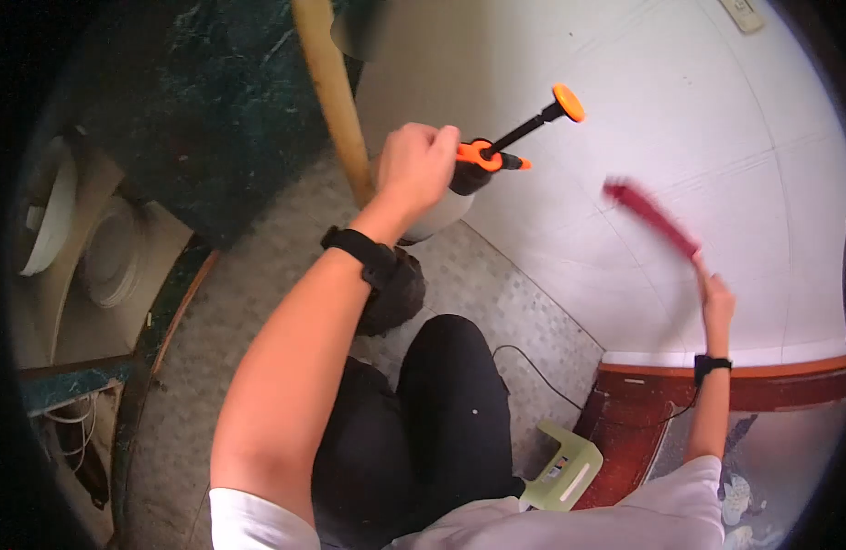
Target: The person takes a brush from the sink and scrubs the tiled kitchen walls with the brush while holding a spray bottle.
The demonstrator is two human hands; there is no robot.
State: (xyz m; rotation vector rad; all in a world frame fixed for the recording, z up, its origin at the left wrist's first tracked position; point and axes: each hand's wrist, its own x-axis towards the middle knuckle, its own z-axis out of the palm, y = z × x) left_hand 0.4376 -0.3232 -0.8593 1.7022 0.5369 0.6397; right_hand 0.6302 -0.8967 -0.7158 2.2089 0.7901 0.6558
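Note:
My left hand [414,165] is closed around the top of a pump spray bottle [434,220]. The bottle has an orange and black head, and its black plunger with a round orange knob sticks up and out to the right. My right hand [716,298] grips the lower end of a red brush [652,218], which is smeared by motion. The brush slants up to the left in front of the white wall [533,64]; whether it touches the wall I cannot tell.
A dark green marbled counter [212,101] and a wooden post [336,101] stand at upper left. Dishes [116,252] sit on a shelf below. A light green stool [565,467] and a black cable [542,376] are by the red-brown wooden frame [634,403].

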